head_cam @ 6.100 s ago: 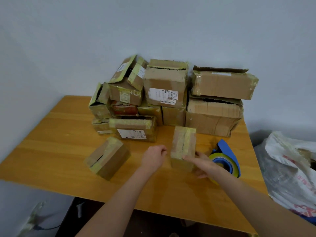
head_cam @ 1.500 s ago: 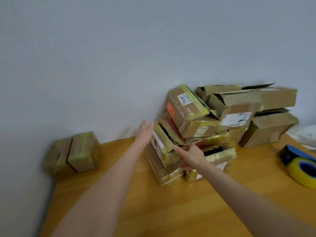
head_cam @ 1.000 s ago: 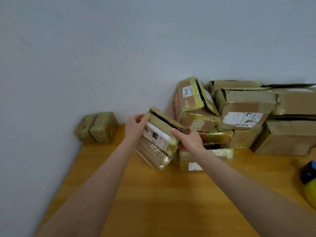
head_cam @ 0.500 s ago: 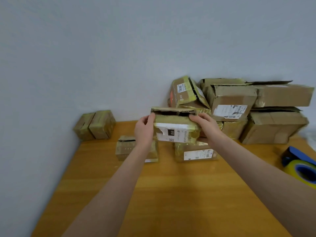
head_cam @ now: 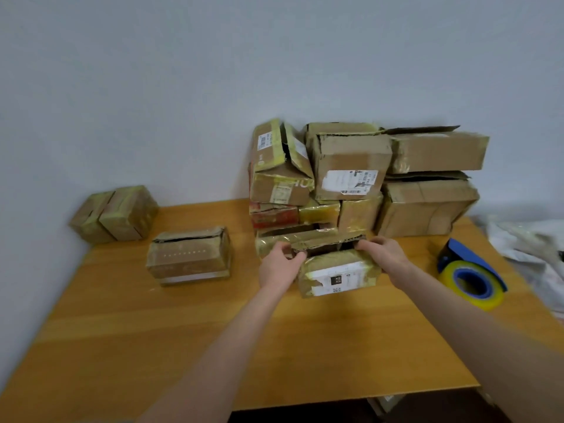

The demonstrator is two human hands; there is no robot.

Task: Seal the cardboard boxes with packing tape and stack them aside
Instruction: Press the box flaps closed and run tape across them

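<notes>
Left hand (head_cam: 279, 267) and right hand (head_cam: 386, 257) clamped on one open box (head_cam: 338, 273); two taped boxes (head_cam: 119, 213) aside; pile (head_cam: 351, 166) of perhaps nine.

You face plain pale grey-white wall (head_cam: 183, 87), unmarked, filling upper half of view. Wooden table (head_cam: 122, 331) before you: orange-brown top, grain running left to right, far edge against wall. Same pale surface continues down past table's left edge. Light soft and even, faint sheen on tabletop near left. Dark gap (head_cam: 305, 418) under near edge; floor not discernible. Crumpled white plastic bag (head_cam: 532, 248) off table's right side.
</notes>
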